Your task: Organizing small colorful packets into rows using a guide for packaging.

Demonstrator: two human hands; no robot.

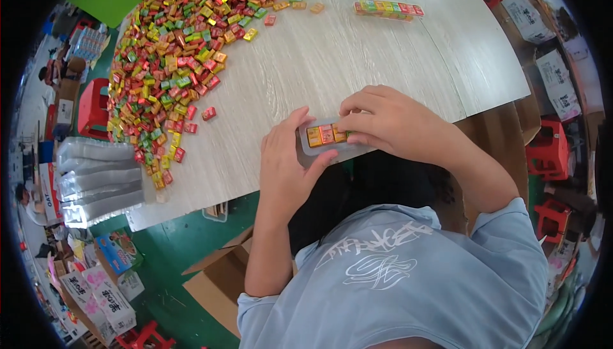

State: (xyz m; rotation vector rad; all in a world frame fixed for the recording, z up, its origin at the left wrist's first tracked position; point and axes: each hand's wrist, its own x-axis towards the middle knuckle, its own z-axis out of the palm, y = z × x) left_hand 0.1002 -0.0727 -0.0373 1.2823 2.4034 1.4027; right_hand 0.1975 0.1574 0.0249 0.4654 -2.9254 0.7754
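Observation:
A narrow clear plastic tray [312, 149] sits at the table's near edge, in front of my body. Small square wrapped candies [327, 134], orange and red, stand in a row inside it. My left hand [285, 154] grips the tray's left end, thumb on the near side and fingers on the far side. Over the tray's right part, my right hand [383, 122] has its fingers closed on candies, which they partly hide; a bit of green shows beneath them.
A big heap of wrapped candies [185, 49] covers the table's left side. Stacked clear trays [102, 180] stand at the left edge. One filled candy pack [389, 9] lies at the far right. An open cardboard box [223, 279] is below, and red stools [548, 151] stand around.

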